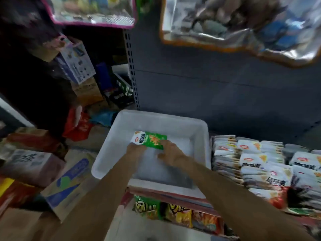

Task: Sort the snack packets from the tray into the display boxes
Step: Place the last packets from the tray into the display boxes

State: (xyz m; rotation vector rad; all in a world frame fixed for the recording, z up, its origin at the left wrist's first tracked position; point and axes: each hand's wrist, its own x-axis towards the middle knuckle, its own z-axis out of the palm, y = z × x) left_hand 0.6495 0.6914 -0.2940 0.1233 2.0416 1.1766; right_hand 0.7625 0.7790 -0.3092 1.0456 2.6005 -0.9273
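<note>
A green and white snack packet [149,139] lies in the translucent white tray [196,126] at the middle of the view. Both my hands are inside the tray at the packet. My left hand [134,148] grips its near left white end. My right hand [171,152] holds its near right green edge with the fingers on top. Rows of white snack packets [257,160] stand packed in the display boxes to the right of the tray. The picture is blurred, so the finger positions are not sharp.
Green, yellow and orange snack bags [175,212] sit on the shelf below the tray. Cardboard cartons [69,186] are stacked on the left. A grey shelf back panel [225,87] rises behind the tray, with shiny hanging bags [243,23] above.
</note>
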